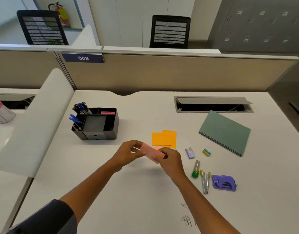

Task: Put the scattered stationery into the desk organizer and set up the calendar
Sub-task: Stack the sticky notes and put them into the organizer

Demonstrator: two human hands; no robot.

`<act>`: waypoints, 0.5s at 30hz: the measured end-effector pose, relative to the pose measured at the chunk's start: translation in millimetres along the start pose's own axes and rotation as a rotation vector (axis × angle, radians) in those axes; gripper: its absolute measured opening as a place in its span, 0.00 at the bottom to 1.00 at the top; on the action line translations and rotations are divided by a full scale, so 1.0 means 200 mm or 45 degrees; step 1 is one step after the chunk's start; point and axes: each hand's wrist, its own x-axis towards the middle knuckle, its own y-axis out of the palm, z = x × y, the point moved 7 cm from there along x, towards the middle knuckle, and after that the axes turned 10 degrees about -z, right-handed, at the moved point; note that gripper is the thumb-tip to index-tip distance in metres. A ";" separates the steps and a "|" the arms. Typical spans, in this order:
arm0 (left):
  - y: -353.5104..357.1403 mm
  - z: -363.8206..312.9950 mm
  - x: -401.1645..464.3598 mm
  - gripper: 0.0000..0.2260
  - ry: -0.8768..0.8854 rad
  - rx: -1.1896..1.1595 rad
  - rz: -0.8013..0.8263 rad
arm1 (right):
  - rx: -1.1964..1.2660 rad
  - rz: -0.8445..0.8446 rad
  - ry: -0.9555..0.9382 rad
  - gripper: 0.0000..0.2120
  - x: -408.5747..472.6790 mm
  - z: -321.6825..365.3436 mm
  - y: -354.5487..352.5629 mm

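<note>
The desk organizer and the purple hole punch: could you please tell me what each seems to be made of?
The desk organizer looks like black moulded plastic with a matte to satin finish: thin walls, rounded corners, soft highlights. Painted metal cannot be ruled out. The purple hole punch looks like coloured plastic with a slight sheen, plus a small shiny stud that seems metallic.

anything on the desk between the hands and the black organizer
No. In the head view the desk is bare between the hands holding the pink notes and the organizer; the orange notes lie off to the right.
</note>
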 end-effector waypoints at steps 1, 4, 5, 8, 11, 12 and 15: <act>-0.01 0.00 0.00 0.16 0.011 0.012 -0.006 | -0.009 0.009 0.008 0.04 0.00 0.00 0.00; 0.00 0.01 0.00 0.09 0.016 0.068 0.018 | -0.026 0.036 0.024 0.06 0.01 -0.02 0.01; 0.00 0.02 0.00 0.08 0.002 0.080 0.014 | -0.033 0.034 0.032 0.08 0.01 -0.03 0.01; -0.01 0.04 0.01 0.10 -0.025 0.058 -0.019 | 0.000 0.030 0.044 0.12 0.02 -0.03 0.02; -0.01 0.02 0.02 0.18 0.025 0.010 0.004 | -0.039 0.115 -0.002 0.13 0.02 -0.01 0.05; -0.02 0.00 0.02 0.19 0.062 0.043 0.016 | -0.061 0.135 -0.034 0.14 0.02 0.01 0.06; -0.11 -0.05 0.05 0.15 0.154 0.165 -0.028 | -0.033 0.094 -0.093 0.17 0.02 0.09 0.07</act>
